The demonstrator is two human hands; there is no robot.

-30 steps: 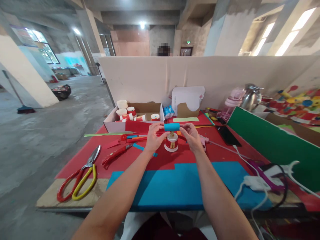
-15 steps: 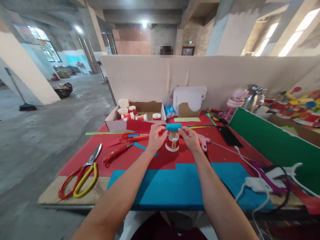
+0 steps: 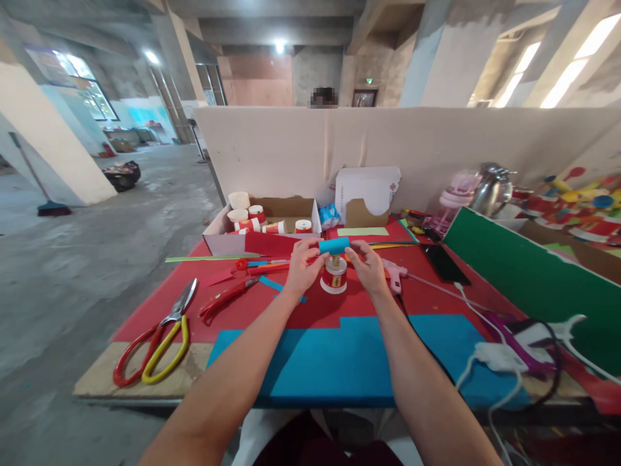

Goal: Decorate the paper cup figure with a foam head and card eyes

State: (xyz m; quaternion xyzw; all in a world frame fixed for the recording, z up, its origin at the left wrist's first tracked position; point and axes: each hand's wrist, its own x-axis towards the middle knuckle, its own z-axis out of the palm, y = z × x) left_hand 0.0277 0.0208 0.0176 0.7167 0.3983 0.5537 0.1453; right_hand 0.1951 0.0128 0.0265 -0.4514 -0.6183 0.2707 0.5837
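Observation:
A small blue paper tube (image 3: 334,246) lies sideways in the air between my hands. My left hand (image 3: 305,266) is closed around its left end with thumb and fingers. At the other end, the fingertips of my right hand (image 3: 367,264) are curled against the tube; how firmly they press is hard to see. Directly beneath it stands an upside-down red and white paper cup (image 3: 334,279), with a patterned piece, perhaps a spring, rising from its top toward the tube. Whether that piece touches the tube I cannot tell.
Scissors (image 3: 177,317), red-handled pliers (image 3: 226,299) and blue paper strips (image 3: 272,283) lie at left. A pink glue gun (image 3: 395,275) with its cord, a phone (image 3: 444,264) and a power strip (image 3: 519,343) are at right. Behind stands a box of cups (image 3: 213,241).
The blue tube has shifted slightly left and tilted, its right end now higher. My right hand's fingers have loosened a little at that end. The cup stays in place.

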